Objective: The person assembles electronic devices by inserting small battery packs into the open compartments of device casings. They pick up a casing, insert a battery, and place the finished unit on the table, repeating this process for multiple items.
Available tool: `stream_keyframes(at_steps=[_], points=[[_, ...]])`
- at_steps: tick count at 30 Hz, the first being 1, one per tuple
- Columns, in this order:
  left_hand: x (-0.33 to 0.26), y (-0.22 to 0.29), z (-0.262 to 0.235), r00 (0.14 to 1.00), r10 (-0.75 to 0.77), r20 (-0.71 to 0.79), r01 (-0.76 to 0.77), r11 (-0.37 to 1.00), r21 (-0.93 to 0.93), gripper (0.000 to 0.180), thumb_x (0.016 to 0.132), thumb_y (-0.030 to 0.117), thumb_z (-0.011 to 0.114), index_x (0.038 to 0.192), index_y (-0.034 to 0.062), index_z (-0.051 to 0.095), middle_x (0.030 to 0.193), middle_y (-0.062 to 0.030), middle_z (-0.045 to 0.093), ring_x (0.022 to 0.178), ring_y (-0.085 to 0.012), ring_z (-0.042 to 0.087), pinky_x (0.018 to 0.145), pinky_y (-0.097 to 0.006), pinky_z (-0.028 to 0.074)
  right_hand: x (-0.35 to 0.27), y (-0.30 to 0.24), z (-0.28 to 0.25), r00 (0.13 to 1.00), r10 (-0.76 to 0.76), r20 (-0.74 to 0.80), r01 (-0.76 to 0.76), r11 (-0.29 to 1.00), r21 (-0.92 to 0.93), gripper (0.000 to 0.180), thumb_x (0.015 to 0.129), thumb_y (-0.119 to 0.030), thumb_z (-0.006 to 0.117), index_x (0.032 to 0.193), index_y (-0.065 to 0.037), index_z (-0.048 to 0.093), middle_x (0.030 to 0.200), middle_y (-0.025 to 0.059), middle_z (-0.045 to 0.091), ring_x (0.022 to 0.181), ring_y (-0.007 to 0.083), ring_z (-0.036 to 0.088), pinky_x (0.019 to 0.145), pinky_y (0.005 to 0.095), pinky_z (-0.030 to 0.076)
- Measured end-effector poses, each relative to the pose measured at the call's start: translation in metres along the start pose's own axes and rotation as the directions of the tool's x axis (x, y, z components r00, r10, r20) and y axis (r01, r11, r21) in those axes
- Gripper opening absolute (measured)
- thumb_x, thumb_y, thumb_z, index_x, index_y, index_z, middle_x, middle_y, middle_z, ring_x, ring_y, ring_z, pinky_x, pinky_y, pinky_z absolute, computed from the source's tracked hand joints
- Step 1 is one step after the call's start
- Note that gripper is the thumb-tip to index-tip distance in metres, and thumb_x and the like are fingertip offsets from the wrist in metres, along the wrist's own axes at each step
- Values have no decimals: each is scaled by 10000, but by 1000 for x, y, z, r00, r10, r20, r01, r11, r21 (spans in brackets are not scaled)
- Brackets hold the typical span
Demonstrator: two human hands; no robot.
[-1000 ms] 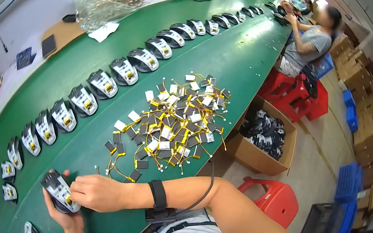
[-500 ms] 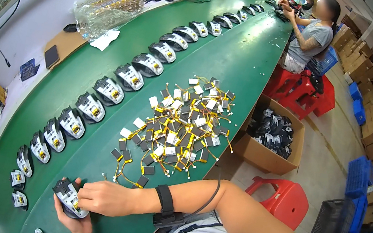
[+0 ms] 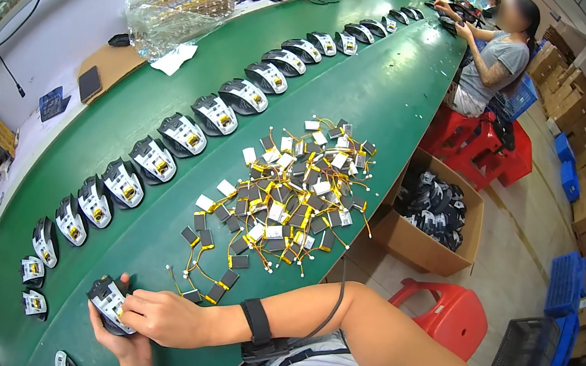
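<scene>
My left hand (image 3: 128, 347) cups a partly built computer mouse (image 3: 108, 302) from below, near the front of the green bench. Its black shell and pale inner frame show on top. My right hand (image 3: 164, 318) reaches across from the right, its fingers closed together over the mouse's right side. Whatever those fingertips pinch is hidden. Beyond my right hand lies a loose pile of small flat batteries (image 3: 274, 232), grey and white, with yellow tape and thin wires. Another mouse (image 3: 67, 365) sits at the bottom edge, left of my left forearm.
A long row of similar mice (image 3: 153, 160) curves along the green belt (image 3: 195, 73). A phone (image 3: 90, 83) and a clear bagged bundle (image 3: 181, 15) lie at the left. On the right are a carton of dark parts (image 3: 418, 247), red stools (image 3: 445, 317) and a seated co-worker (image 3: 495, 62).
The whole view has shifted slightly. My hands stay on the mouse, with the right fingers still over it. The co-worker's hands have moved farther apart.
</scene>
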State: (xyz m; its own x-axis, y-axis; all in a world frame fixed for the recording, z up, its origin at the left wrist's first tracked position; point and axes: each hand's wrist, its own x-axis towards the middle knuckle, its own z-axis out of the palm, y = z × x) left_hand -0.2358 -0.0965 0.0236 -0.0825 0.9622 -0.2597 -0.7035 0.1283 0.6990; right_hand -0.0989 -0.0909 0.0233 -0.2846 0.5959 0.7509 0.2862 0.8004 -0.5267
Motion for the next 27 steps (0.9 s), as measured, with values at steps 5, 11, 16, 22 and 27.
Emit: stream_keyframes(at_steps=[5, 11, 16, 22, 27], points=[[-4, -1, 7, 997, -8, -74, 5, 1000, -31, 513, 1003, 424, 274, 1268, 74, 540, 1190, -195, 627, 1053, -288, 616, 934, -422, 495, 5, -1, -4, 997, 77, 6, -77, 994, 78, 101, 785, -89, 639, 843, -25, 585, 841, 72, 564, 745, 250, 567, 656, 359, 498], [-5, -1, 11, 994, -10, -110, 6, 999, -42, 505, 1004, 403, 274, 1268, 59, 535, 1228, -188, 604, 1113, -287, 590, 967, -431, 478, 9, 2, -5, 975, 220, -7, -211, 942, 262, 125, 800, -110, 688, 787, -32, 590, 850, 60, 560, 818, 271, 570, 703, 395, 482], [-7, 0, 9, 987, -31, -158, 16, 995, -99, 522, 995, 429, 282, 1263, 60, 537, 1232, -192, 605, 1086, -289, 602, 932, -421, 498, 7, 3, -6, 987, 162, -3, -154, 943, 295, 103, 825, -121, 676, 848, -38, 621, 952, 78, 539, 829, 267, 563, 702, 389, 479], [3, 4, -21, 997, -9, -81, 0, 994, -113, 571, 979, 464, 286, 1224, 8, 527, 1224, -184, 608, 987, -272, 619, 862, -402, 524, -3, -13, -1, 995, -30, 96, 39, 995, -95, 303, 822, -155, 592, 1097, -28, 597, 1086, 106, 536, 957, 263, 560, 736, 353, 461], [0, 6, -3, 992, -17, -123, 1, 992, -125, 577, 977, 491, 288, 1192, 12, 527, 1160, -165, 635, 892, -259, 629, 787, -370, 544, -7, -20, 2, 983, -52, 174, 92, 968, -233, 514, 797, -141, 573, 1255, 79, 499, 1238, 194, 501, 1117, 312, 514, 826, 353, 454]])
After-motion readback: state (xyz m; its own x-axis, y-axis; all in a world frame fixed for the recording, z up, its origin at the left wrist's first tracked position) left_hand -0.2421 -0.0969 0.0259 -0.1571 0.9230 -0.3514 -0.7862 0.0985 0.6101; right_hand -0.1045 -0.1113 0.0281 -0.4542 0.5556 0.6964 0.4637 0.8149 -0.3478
